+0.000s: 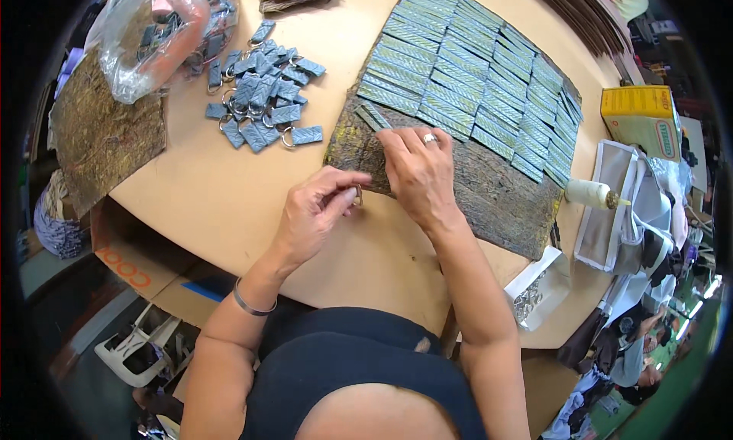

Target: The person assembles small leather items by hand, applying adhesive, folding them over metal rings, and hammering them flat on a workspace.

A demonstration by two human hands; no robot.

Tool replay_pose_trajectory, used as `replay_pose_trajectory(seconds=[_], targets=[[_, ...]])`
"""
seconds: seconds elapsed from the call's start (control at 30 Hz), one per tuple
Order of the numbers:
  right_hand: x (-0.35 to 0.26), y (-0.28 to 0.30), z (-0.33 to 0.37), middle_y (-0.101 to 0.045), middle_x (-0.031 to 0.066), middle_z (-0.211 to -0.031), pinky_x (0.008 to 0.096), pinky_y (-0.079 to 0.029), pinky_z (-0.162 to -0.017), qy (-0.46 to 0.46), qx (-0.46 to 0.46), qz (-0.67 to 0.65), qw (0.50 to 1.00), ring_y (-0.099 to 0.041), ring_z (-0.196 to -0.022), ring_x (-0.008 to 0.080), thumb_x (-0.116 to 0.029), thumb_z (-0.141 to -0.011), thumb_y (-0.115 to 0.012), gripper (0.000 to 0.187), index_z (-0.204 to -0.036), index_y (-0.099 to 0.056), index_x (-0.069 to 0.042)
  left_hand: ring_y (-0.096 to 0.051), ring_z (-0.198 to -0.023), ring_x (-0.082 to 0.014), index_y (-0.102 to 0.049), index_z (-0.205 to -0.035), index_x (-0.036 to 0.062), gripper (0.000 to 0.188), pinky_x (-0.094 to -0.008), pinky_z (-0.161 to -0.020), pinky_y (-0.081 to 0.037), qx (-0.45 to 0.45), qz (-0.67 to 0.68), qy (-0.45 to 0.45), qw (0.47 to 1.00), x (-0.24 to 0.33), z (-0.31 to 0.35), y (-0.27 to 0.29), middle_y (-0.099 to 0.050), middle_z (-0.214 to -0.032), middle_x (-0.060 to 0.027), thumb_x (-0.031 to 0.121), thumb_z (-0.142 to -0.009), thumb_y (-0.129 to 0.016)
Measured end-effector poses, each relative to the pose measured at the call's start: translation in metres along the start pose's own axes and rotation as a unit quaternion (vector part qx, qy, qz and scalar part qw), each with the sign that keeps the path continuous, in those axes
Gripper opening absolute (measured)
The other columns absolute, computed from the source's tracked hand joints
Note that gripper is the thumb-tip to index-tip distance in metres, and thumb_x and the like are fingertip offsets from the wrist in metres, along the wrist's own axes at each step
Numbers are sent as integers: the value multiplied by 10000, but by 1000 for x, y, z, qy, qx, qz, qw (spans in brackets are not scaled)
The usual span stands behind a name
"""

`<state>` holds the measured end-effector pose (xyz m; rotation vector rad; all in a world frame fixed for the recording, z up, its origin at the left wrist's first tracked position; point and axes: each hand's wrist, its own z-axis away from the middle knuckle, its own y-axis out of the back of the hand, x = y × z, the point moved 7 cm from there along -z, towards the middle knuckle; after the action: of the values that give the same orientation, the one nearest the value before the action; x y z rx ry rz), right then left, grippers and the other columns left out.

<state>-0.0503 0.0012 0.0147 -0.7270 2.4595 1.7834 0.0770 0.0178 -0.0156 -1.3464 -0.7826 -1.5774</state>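
My left hand (pixel 309 215) pinches a small metal ring (pixel 359 195) between thumb and forefinger, just off the near edge of a dark, glue-stained board (pixel 496 192). On that board my right hand (pixel 420 169) has its fingertips closed on the near end of a loose blue-green strip (pixel 369 115). Rows of similar textured strips (pixel 458 66) cover the far part of the board. To the left lies a heap of folded blue-grey tabs (pixel 263 88), several with metal rings through them.
A white glue bottle (pixel 586 193) lies at the board's right edge. Nearer stands a white paper tray (pixel 534 291) of small metal rings. A yellow-and-green box (pixel 641 111) and a mesh pouch (pixel 603 211) sit at right. At far left are a clear plastic bag (pixel 126 66) and a brown sheet (pixel 107 134).
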Motion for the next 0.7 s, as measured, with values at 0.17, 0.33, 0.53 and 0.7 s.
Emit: replay_pose_trajectory(seconds=[0.17,0.33,0.53,0.7], targets=[[7,-3,0,-509,92,-930,351,-392,-709,-122,10,-114,986,-515,-848,248,-66,-663,-627,262,-904,-524,-57,-510,-691,-69,-544,-1028,-3,201,-198,-635,-447,21,36,40,998,-14,-6,10,-540,-809,-23,2,-831,-504],[10,-12,-11,-506,112,-904,373,-413,-693,-150,-20,-45,987,-506,-834,292,-29,-667,-609,281,-926,-501,-36,-528,-652,-65,-571,-988,3,170,-191,-584,-462,29,24,-2,999,-9,-11,5,-562,-788,-18,22,-823,-538],[16,-6,-2,-516,139,-859,368,-422,-698,-180,5,-157,971,-521,-793,299,53,-651,-565,365,-998,-490,-32,-535,-653,-68,-570,-995,1,173,-190,-571,-467,46,41,13,998,-11,-9,8,-564,-784,-26,37,-829,-536],[24,-9,15,-520,144,-846,363,-426,-679,-206,-29,-207,956,-524,-785,301,49,-683,-493,313,-989,-507,-12,-537,-659,-73,-552,-1005,-10,182,-197,-584,-470,31,67,0,997,-9,-11,4,-567,-782,-40,55,-835,-536]])
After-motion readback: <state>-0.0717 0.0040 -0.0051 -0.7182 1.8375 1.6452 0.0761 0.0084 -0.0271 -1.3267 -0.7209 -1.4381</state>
